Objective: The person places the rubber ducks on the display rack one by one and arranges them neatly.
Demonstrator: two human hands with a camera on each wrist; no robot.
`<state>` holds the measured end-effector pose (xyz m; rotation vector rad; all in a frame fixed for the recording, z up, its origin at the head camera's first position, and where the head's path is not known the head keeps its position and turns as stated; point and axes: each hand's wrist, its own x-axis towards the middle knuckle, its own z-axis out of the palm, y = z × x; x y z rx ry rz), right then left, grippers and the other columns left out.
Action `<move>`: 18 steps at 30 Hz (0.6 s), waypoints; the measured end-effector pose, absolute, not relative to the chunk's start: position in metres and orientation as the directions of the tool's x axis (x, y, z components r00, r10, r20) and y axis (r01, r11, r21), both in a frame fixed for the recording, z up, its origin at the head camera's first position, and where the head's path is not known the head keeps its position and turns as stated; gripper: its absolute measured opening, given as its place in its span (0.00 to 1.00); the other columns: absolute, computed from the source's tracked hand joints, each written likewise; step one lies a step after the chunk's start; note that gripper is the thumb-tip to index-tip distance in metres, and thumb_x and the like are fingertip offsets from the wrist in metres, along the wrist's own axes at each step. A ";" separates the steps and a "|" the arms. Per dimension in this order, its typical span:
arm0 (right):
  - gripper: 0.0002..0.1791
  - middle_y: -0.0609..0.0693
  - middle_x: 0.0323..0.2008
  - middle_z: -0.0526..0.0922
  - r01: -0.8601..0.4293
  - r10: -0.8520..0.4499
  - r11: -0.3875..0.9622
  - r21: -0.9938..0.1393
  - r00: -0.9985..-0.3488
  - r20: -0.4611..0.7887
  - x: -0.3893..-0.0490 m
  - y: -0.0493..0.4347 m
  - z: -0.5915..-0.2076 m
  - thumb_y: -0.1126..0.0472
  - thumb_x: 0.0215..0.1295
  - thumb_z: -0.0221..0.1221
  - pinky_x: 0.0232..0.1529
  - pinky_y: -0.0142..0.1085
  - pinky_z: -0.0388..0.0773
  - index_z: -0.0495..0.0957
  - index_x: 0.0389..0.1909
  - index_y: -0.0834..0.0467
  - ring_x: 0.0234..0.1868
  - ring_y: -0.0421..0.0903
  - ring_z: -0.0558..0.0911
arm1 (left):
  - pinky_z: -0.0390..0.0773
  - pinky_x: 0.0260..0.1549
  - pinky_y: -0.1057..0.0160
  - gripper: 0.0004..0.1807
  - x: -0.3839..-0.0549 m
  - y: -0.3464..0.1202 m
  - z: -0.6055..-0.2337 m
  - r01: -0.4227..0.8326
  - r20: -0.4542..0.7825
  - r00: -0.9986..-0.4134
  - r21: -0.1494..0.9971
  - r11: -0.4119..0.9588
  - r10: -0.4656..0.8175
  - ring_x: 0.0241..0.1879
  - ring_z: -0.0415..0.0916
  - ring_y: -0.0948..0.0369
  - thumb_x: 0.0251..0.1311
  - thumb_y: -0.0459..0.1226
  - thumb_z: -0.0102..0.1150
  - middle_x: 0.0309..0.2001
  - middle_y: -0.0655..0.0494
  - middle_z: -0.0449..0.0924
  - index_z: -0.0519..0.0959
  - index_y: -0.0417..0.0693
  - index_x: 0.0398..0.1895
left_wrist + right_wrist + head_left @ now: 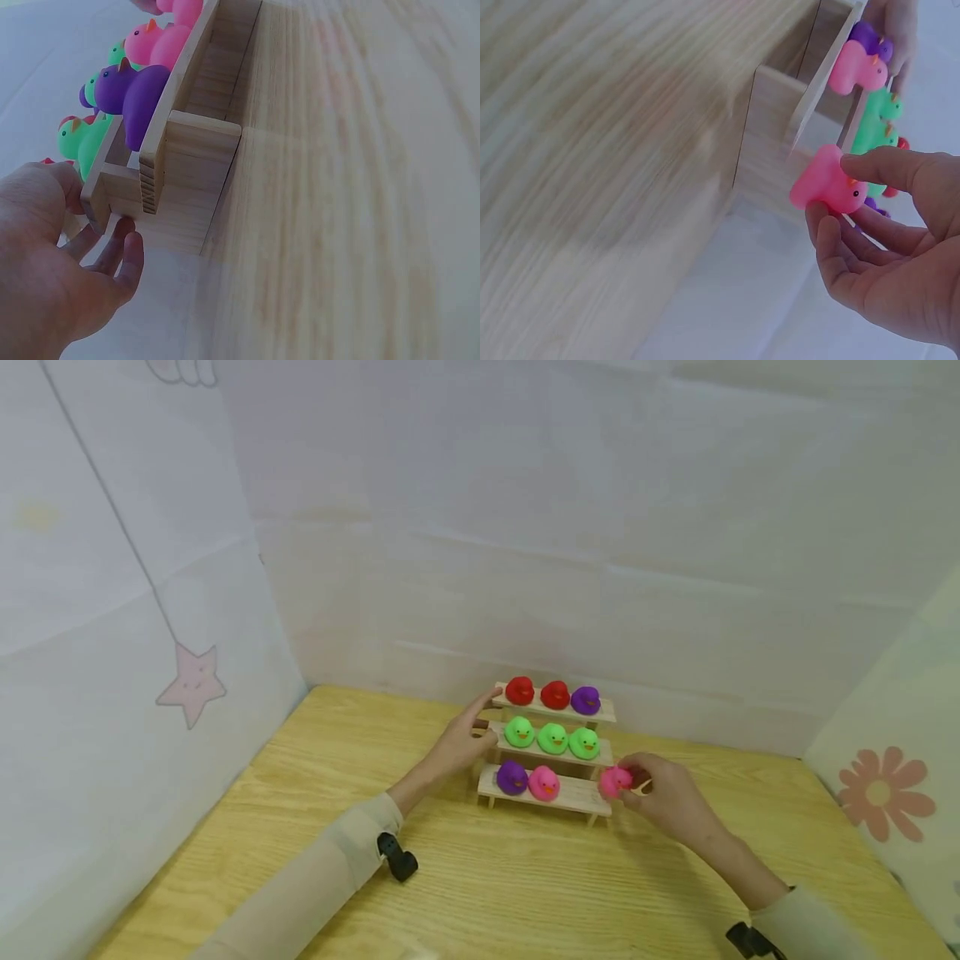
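A three-step wooden stand [573,792] stands on the table. My right hand [670,797] pinches a pink rubber duck [614,782] between thumb and fingers at the right end of the bottom step. On that step's left part sit a purple duck [512,778] and another pink duck [543,784]. Three green ducks [553,739] line the middle step. Up on the top step are two red ducks [555,695] and a purple duck [586,700]. My left hand [60,262] grips the stand's left end, its thumb by the middle step and its fingers curled below.
The stand is set toward the back of the wood-grain table [480,885], near a white cloth backdrop [525,568]. More cloth hangs at both sides, printed with a pink star [192,683] and a flower [885,793].
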<state>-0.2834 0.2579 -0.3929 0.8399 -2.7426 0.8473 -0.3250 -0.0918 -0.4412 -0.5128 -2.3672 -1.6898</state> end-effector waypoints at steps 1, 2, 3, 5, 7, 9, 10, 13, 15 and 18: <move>0.18 0.51 0.39 0.84 -0.554 -0.471 0.682 -0.478 -0.832 0.292 -0.281 0.255 -0.393 0.71 0.57 0.71 0.36 0.38 0.82 0.81 0.49 0.67 0.38 0.47 0.82 | 0.76 0.55 0.47 0.46 -0.325 -0.092 -0.442 0.383 0.346 -0.923 0.875 0.296 0.171 0.59 0.72 0.47 0.62 0.28 0.58 0.73 0.53 0.62 0.55 0.62 0.82; 0.18 0.51 0.39 0.84 -0.553 -0.472 0.680 -0.481 -0.833 0.289 -0.279 0.252 -0.394 0.71 0.56 0.71 0.36 0.39 0.82 0.81 0.49 0.67 0.38 0.47 0.82 | 0.76 0.55 0.48 0.46 -0.325 -0.092 -0.442 0.381 0.343 -0.923 0.874 0.301 0.173 0.59 0.72 0.47 0.62 0.28 0.57 0.73 0.53 0.62 0.55 0.62 0.82; 0.19 0.51 0.39 0.84 -0.553 -0.475 0.678 -0.485 -0.832 0.286 -0.277 0.249 -0.394 0.71 0.56 0.71 0.37 0.39 0.82 0.81 0.49 0.66 0.38 0.47 0.82 | 0.76 0.55 0.49 0.45 -0.325 -0.092 -0.443 0.381 0.341 -0.924 0.871 0.309 0.175 0.59 0.72 0.48 0.61 0.29 0.57 0.73 0.54 0.62 0.55 0.62 0.82; 0.19 0.51 0.39 0.84 -0.556 -0.481 0.669 -0.494 -0.830 0.283 -0.273 0.242 -0.396 0.72 0.55 0.72 0.37 0.41 0.82 0.82 0.49 0.66 0.38 0.48 0.82 | 0.77 0.55 0.51 0.45 -0.324 -0.092 -0.443 0.379 0.339 -0.924 0.871 0.314 0.176 0.59 0.72 0.49 0.61 0.30 0.56 0.74 0.55 0.62 0.55 0.63 0.82; 0.20 0.51 0.40 0.84 -0.566 -0.490 0.660 -0.495 -0.823 0.287 -0.271 0.235 -0.397 0.72 0.55 0.72 0.38 0.42 0.82 0.82 0.50 0.66 0.39 0.49 0.82 | 0.77 0.54 0.52 0.45 -0.324 -0.092 -0.442 0.377 0.338 -0.925 0.870 0.317 0.174 0.59 0.72 0.51 0.61 0.30 0.56 0.74 0.55 0.62 0.55 0.64 0.82; 0.20 0.51 0.41 0.84 -0.580 -0.502 0.650 -0.492 -0.813 0.296 -0.270 0.228 -0.398 0.72 0.56 0.72 0.39 0.43 0.82 0.83 0.51 0.65 0.40 0.49 0.82 | 0.77 0.54 0.52 0.45 -0.324 -0.092 -0.441 0.382 0.344 -0.923 0.868 0.318 0.171 0.59 0.72 0.51 0.61 0.31 0.56 0.74 0.56 0.61 0.54 0.65 0.82; 0.20 0.51 0.41 0.84 -0.586 -0.504 0.647 -0.487 -0.808 0.304 -0.270 0.225 -0.399 0.72 0.56 0.72 0.39 0.43 0.83 0.83 0.50 0.65 0.40 0.49 0.82 | 0.77 0.54 0.52 0.46 -0.324 -0.092 -0.441 0.383 0.345 -0.923 0.868 0.317 0.171 0.59 0.72 0.52 0.61 0.31 0.56 0.74 0.56 0.61 0.54 0.65 0.82; 0.18 0.51 0.41 0.84 -0.600 -0.512 0.639 -0.482 -0.799 0.316 -0.271 0.218 -0.400 0.73 0.56 0.72 0.39 0.43 0.83 0.83 0.49 0.65 0.40 0.49 0.81 | 0.76 0.56 0.53 0.46 -0.325 -0.093 -0.440 0.391 0.350 -0.919 0.864 0.317 0.179 0.59 0.72 0.52 0.62 0.31 0.55 0.75 0.56 0.60 0.53 0.66 0.82; 0.18 0.51 0.41 0.84 -0.601 -0.516 0.635 -0.485 -0.798 0.311 -0.271 0.213 -0.402 0.73 0.56 0.71 0.39 0.40 0.83 0.83 0.49 0.65 0.40 0.48 0.81 | 0.76 0.56 0.54 0.46 -0.325 -0.093 -0.440 0.390 0.348 -0.920 0.863 0.321 0.180 0.59 0.72 0.52 0.62 0.31 0.55 0.75 0.56 0.60 0.53 0.66 0.82; 0.18 0.50 0.41 0.83 -0.597 -0.520 0.624 -0.504 -0.799 0.303 -0.271 0.208 -0.405 0.74 0.57 0.70 0.39 0.37 0.82 0.83 0.49 0.63 0.40 0.47 0.81 | 0.77 0.55 0.55 0.45 -0.324 -0.093 -0.440 0.387 0.344 -0.921 0.863 0.325 0.184 0.58 0.72 0.52 0.62 0.31 0.55 0.75 0.56 0.60 0.53 0.64 0.82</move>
